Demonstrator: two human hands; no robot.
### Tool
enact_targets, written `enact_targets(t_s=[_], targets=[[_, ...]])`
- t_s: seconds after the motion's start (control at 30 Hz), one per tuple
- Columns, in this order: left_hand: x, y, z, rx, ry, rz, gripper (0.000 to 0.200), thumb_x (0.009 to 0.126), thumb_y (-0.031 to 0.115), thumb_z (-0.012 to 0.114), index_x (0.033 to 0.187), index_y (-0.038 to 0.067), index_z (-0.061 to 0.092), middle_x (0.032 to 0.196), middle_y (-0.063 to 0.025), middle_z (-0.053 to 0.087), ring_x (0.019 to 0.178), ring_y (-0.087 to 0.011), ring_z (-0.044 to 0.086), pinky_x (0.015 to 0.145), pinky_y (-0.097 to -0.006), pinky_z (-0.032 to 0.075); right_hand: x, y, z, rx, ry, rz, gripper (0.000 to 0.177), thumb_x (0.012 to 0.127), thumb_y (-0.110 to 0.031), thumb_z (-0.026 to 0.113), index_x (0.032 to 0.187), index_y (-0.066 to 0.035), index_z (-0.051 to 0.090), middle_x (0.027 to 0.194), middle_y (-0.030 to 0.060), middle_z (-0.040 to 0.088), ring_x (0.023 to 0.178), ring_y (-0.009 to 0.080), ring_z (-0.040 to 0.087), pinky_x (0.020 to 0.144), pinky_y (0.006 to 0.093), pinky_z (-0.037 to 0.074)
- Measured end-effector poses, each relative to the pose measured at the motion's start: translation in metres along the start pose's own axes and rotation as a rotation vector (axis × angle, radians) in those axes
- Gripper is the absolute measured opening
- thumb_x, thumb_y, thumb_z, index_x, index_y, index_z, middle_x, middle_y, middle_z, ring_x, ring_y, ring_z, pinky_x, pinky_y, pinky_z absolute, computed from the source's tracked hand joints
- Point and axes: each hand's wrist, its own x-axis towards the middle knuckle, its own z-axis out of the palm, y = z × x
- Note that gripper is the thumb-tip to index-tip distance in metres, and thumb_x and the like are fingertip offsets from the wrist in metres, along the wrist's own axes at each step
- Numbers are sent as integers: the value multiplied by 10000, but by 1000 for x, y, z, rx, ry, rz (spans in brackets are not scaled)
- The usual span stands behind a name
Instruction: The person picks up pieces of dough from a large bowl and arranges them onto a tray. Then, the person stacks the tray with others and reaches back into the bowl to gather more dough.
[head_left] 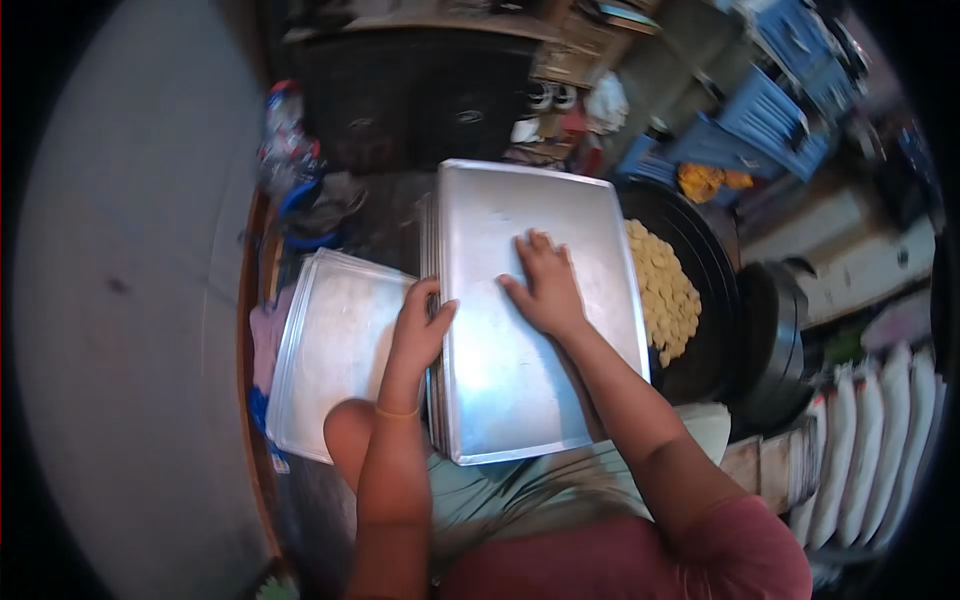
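Observation:
A stack of rectangular metal trays (530,380) stands in front of me, its top tray bare inside. My left hand (422,325) grips the stack's left edge, thumb on the rim and fingers partly hidden along the side. Flat on the top tray's surface lies my right hand (546,285), fingers spread and holding nothing. Left of the stack, lower down, is a second pile of metal trays (345,330). Partly behind the stack on the right, a large black round pan (705,260) holds many small pale yellow pieces (665,290).
Blue plastic stools (770,125) and a yellow-orange cloth or bag (705,182) are at the upper right. Long white filled bags (870,450) stand at the lower right. A blue-rimmed container (300,225) sits at the upper left, beside a grey wall (140,300).

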Motion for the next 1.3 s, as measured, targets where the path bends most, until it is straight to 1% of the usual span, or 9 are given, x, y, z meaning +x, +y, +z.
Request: enact_targets(t_s=[0.27,0.43,0.57,0.67,0.83,0.93,1.0,1.17,1.3], targets=[[-4,14,-10,167,69,-200,383,807,119,644,1149,6,513,1162,-166,549,1094,-262,504,961,-350,373,-29,12,-92,491,44,-63,596,823,-362,646,1324,-89,477,1452,257,282,1370,394,240,1123,480,180],[-16,97,43,820,96,247,567,859,237,596,1326,-12,392,1406,-241,346,1330,-392,285,1085,-498,205,-62,12,-116,350,433,-170,571,842,-268,634,1346,-77,447,1466,199,293,1384,362,224,1128,487,151],[-21,88,94,1095,-145,308,655,937,410,435,1420,-6,287,1487,-240,223,1399,-402,134,1122,-511,85,-81,42,-19,214,-93,-83,641,870,-314,580,1407,-59,341,1480,185,273,1392,339,211,1129,502,136],[-14,93,109,1125,-302,25,684,951,475,348,1426,-11,275,1497,-250,184,1404,-414,89,1123,-520,51,-81,55,-44,469,-54,-158,664,822,-310,624,1385,-57,381,1449,227,305,1372,345,255,1112,479,208],[8,157,182,982,-375,215,609,935,439,435,1358,1,417,1480,-265,215,1385,-429,155,1121,-508,109,-71,195,-93,655,376,110,523,800,-256,646,1258,-39,514,1327,229,452,1246,356,427,1039,422,347],[43,176,269,805,-513,296,542,908,421,515,1256,6,538,1417,-275,338,1349,-435,254,1108,-462,203,-97,339,-32,952,331,804,534,834,-289,625,1274,-13,505,1277,209,517,1186,338,494,972,365,414],[77,159,328,694,-700,287,567,899,452,518,1211,-21,554,1362,-273,412,1285,-409,372,1070,-415,292,-137,428,42,644,242,1098,619,767,-332,662,1275,-14,507,1196,251,555,1135,356,528,980,365,413],[150,62,446,768,-1120,-89,595,898,488,492,1165,-37,581,1162,-249,586,1123,-358,538,970,-390,396,-161,496,95,477,-194,940,708,717,-345,699,1318,-50,471,1314,249,453,1196,392,462,1004,395,399],[161,-17,478,1173,-1130,-145,678,886,572,427,1215,-6,564,1269,-234,529,1208,-331,497,1022,-402,367,-126,527,138,477,-65,867,749,701,-344,711,1341,-62,445,1351,246,415,1214,395,443,1014,407,387]])
